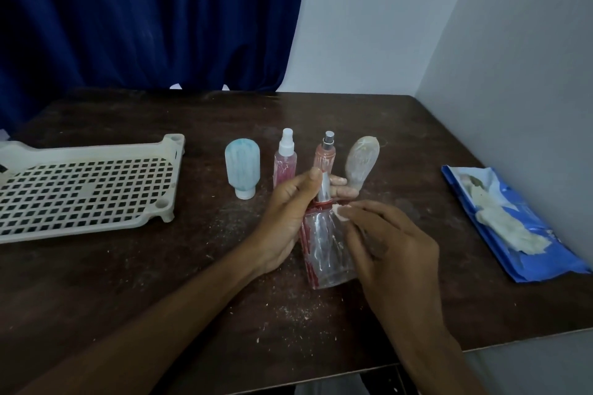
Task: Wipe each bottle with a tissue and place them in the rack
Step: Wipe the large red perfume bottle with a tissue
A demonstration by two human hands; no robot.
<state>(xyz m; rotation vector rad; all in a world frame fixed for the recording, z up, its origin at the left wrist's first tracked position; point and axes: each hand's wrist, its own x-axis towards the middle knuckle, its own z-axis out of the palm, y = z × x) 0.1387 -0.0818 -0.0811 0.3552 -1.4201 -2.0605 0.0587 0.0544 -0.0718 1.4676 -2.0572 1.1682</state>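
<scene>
My left hand [285, 215] grips a clear spray bottle [324, 253] with red streaks and a silver nozzle, held tilted over the table. My right hand [391, 250] presses a small white tissue [340, 211] against the bottle's shoulder. Behind them stand a pale blue tube bottle [242, 167] on its cap, a pink spray bottle with a white nozzle [285, 160], a pink spray bottle with a silver nozzle [325, 154], and a beige tube bottle [362, 160]. The cream perforated rack [86, 186] lies at the left with nothing in it.
A blue tissue packet [510, 224], torn open with crumpled tissue showing, lies at the table's right near the wall. The dark wooden table [160, 282] carries scattered crumbs. A blue curtain [144, 16] hangs behind.
</scene>
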